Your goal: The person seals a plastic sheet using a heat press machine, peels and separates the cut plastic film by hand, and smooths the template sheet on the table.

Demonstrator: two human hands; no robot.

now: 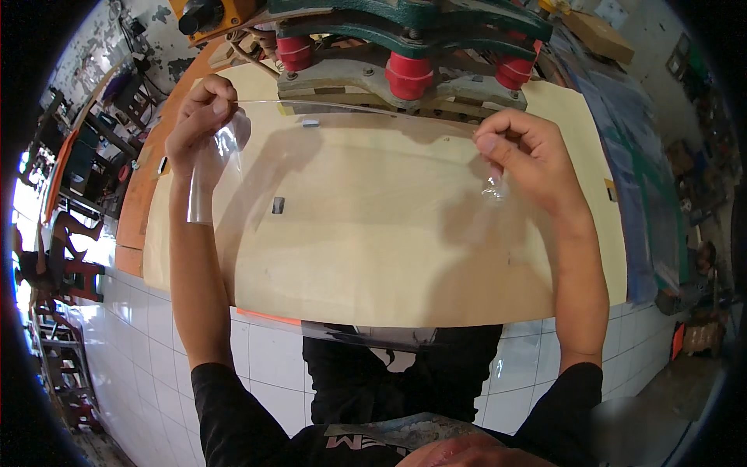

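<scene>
Head view. A clear plastic sheet [366,226] is held up and spread between both hands above a pale wooden board [576,156] that lies on the counter. The left hand [204,117], at 10 o'clock of the sheet, has its grip pinched together on the sheet's upper left corner, thumb against forefinger; below it the sheet's left edge curls into a loose roll along the forearm. The right hand [525,156], at 2 o'clock, has its grip clamped on the upper right corner, where the plastic crumples under the fingertips. The sheet's top edge runs as a thin bright line from one hand to the other; its lower edge hangs past the board's near edge at 6 o'clock. Two small grey marks [278,205] show through or on the sheet. At 12 o'clock stands a green machine [436,19] with three red cylinders [409,75] beneath its frame. White floor tiles [132,311] lie at 7 o'clock.
</scene>
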